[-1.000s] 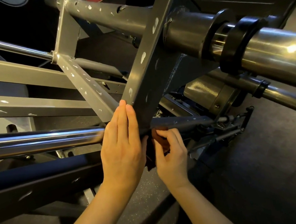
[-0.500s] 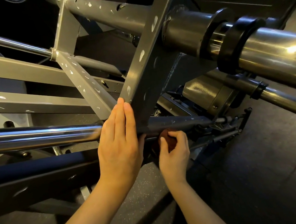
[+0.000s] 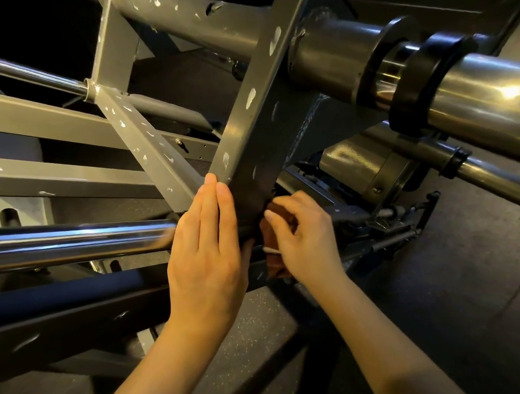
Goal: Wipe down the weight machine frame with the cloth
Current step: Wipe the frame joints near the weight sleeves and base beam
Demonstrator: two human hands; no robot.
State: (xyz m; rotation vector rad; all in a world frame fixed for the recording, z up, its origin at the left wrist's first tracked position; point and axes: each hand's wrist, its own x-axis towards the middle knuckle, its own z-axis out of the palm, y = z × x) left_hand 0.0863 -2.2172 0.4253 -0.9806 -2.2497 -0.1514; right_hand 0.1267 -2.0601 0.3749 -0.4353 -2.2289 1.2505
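Early on, I'd judge: my left hand (image 3: 205, 257) lies flat, fingers straight, on the diagonal frame bar (image 3: 262, 123)'s lower end, my right hand (image 3: 304, 240) bunches the brown cloth (image 3: 272, 263) there, just toward 6 o'clock of centre, and the white-flecked bars (image 3: 146, 145) at 10 o'clock look unwiped.

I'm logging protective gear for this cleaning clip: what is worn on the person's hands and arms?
Nothing visible. The left hand and right hand are bare, without gloves, rings or a watch; both forearms are uncovered, with no sleeves in view.
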